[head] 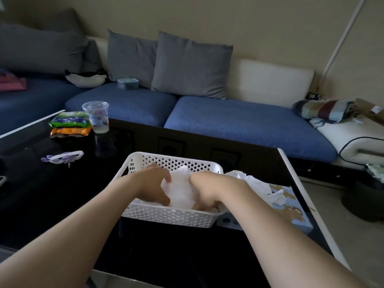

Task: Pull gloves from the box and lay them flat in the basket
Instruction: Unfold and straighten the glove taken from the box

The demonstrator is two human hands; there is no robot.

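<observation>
Two snack packets (69, 123) and a lidded cup (96, 117) sit far left on the black table (62, 194); glove box (291, 206) just right of the white basket (172, 215). Both hands inside basket on the gloves (182, 192): left hand (153, 183) splayed, pressing; right hand (204, 190) curled, grip unclear.

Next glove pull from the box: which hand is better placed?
Right. The box sits just right of the basket, its white glove tuft beside the right hand. The left hand presses the laid gloves and would have to cross over.
</observation>
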